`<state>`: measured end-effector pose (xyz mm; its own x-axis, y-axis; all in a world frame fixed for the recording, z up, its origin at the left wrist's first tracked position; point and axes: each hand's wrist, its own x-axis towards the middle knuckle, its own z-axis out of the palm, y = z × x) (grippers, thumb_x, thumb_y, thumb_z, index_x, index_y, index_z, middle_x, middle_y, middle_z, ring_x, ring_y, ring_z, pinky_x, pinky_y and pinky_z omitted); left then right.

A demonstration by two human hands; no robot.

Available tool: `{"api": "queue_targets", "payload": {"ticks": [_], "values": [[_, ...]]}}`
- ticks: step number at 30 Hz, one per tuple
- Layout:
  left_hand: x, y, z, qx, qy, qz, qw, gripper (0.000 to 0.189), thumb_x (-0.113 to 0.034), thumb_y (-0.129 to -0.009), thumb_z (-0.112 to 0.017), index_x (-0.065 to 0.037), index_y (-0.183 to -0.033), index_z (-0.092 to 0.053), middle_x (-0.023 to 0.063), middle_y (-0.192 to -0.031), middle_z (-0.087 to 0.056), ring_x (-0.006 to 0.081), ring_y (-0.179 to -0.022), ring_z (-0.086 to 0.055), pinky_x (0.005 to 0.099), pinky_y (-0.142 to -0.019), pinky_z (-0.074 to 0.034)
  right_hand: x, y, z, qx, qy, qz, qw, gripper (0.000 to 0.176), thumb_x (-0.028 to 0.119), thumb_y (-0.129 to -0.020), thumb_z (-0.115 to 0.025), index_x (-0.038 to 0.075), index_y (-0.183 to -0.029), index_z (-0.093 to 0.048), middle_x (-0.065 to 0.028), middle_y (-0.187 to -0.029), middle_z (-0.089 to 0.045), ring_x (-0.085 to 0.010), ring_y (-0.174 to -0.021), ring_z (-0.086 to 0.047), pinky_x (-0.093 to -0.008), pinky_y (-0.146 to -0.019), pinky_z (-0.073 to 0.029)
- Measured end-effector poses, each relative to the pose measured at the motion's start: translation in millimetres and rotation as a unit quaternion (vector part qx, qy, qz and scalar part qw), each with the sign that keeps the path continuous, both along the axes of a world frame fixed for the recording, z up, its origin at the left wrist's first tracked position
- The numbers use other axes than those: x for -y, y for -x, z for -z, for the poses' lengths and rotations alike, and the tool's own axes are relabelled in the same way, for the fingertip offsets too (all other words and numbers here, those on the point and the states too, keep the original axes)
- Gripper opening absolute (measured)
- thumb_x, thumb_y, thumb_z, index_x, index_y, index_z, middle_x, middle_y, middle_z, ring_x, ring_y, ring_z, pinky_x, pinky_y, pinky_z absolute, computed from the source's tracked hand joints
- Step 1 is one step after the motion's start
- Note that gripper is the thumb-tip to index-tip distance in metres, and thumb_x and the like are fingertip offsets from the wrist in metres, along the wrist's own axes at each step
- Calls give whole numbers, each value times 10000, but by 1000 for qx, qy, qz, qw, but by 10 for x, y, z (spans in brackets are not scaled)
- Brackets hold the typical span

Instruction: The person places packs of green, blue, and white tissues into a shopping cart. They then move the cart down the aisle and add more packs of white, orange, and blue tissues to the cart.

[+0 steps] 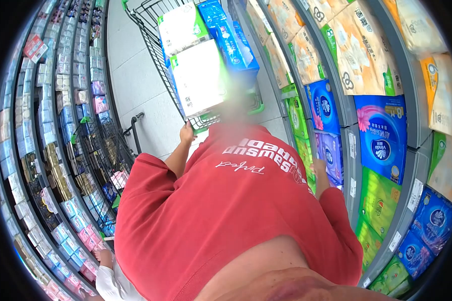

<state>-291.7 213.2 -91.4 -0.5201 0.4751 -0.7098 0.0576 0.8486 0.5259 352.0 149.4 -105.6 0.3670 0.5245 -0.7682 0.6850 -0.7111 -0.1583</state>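
A person in a red shirt [221, 200] stands in a store aisle, the left hand [187, 132] apparently curled around the near end of a loaded shopping cart [149, 31]. Inside the cart, just beyond that grip, lie two white-and-green packs [198, 80], with a blue pack [231, 40] to their right. Well to the right of the left grip, the right hand [318, 168] is near a purple pack [330, 153] on the shelf [352, 173]; whether it grasps anything cannot be told. The packs look light and soft, their wrapping probably slick and easily dented, best lifted from both sides. The stiff, bulkier cart is best held by its near end, where the left hand is.
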Motion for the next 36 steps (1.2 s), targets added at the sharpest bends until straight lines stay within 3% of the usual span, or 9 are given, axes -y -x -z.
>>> {"api": "queue_targets", "payload": {"ticks": [1,5,10,19,22,27,31,33,36], "values": [[-15,-27,12,-24,5,1,1000,542,-440,-959,-337,52,-1055,-542,194,-822,-644,284,-535,-646,381,-499,-515,156,92,-240,-58,-10,325,944,347,318,-791,-647,26,-976,-613,-99,-751,-621,-220,-627,-608,-389,-532,-459],[-81,42,141,-108,30,78,991,507,-382,-967,-326,69,-958,-557,191,-714,-642,261,-511,-640,361,-533,-513,498,341,-419,-93,-6,351,932,340,308,-792,-639,43,-1002,-602,-85,-776,-621,-221,-593,-595,-380,-535,-455],[-147,31,15,-134,84,93,983,442,-330,-932,-387,58,-951,-599,194,-631,-631,269,-540,-647,364,-583,-505,341,695,348,-157,-186,80,967,230,224,-813,-610,-4,-788,-613,-78,-624,-591,-169,-503,-558,-297,-463,-430],[-512,-199,-778,-231,265,464,813,357,-321,-798,-543,-11,-907,-682,107,-772,-692,296,-665,-676,339,-707,-531,-884,1333,-527,-252,-286,168,909,364,258,-827,-677,-31,-1037,-611,-94,-842,-656,-141,-676,-629,-237,-532,-451],[-622,-437,-662,-274,127,588,751,352,-302,-763,-574,-24,-956,-672,193,-992,-653,338,-945,-624,416,-820,-501,-747,1095,-306,-211,-280,159,923,337,253,-824,-680,-23,-1008,-621,-84,-835,-654,-139,-652,-619,-241,-513,-442],[-768,-1175,-456,-174,-31,595,784,412,-388,-764,-585,-80,-1027,-662,211,-1001,-643,357,-940,-620,437,-829,-489,113,749,-120,-162,-177,126,963,254,297,-838,-597,54,-876,-660,-81,-691,-641,-199,-554,-603,-332,-514,-473],[-865,-1317,-168,-186,39,643,742,452,-440,-760,-591,-126,-1080,-650,197,-1033,-640,357,-953,-617,437,-832,-486,929,534,258,22,-175,-326,929,225,253,-817,-547,61,-768,-653,-148,-714,-638,-299,-633,-615,-428,-579,-469],[-912,-1420,-423,-177,19,631,755,315,-266,-754,-564,-42,-948,-671,217,-962,-650,365,-926,-627,451,-806,-494,1166,593,89,35,-174,-297,938,163,227,-784,-553,101,-756,-653,-150,-746,-639,-335,-677,-613,-462,-594,-470],[-954,-1202,-82,-120,-87,675,723,345,-355,-819,-538,-120,-1045,-649,222,-968,-636,388,-929,-602,454,-805,-474,1323,675,38,5,-144,-202,969,170,248,-751,-569,111,-771,-667,-126,-713,-640,-308,-681,-627,-442,-610,-488]]}}
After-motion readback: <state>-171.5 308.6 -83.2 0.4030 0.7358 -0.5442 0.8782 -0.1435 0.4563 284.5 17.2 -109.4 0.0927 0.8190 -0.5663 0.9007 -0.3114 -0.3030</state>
